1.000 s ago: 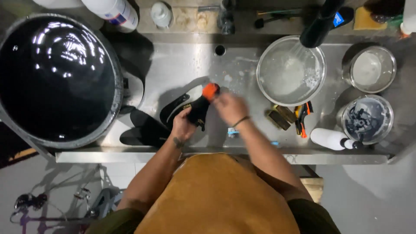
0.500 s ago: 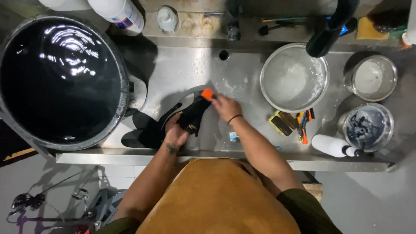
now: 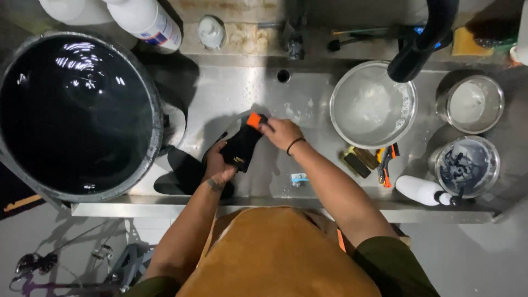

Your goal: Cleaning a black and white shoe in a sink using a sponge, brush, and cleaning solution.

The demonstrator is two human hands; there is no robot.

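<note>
**Both hands on a black shoe over the steel sink**

The left hand (image 3: 219,166) is clenched around the lower end of a black shoe (image 3: 240,147), gripping it from the 7 o'clock side. The right hand (image 3: 281,133) grasps the shoe's upper end, its fingers closed at the orange tab (image 3: 253,120), a dark band on the wrist. The shoe lies tilted above the floor of the steel sink (image 3: 231,93), near its middle.

At 8 o'clock from the hands, a second dark shoe (image 3: 181,173) rests on the sink floor. At 9 o'clock stands a large black tub (image 3: 74,115). At 3 o'clock sits a metal bowl (image 3: 373,104) of soapy water, with brushes (image 3: 369,159) just below it. At 4 o'clock lies a white bottle (image 3: 421,190) beside a grey-filled cup (image 3: 466,165). At 12 o'clock is the drain hole (image 3: 283,75).
</note>
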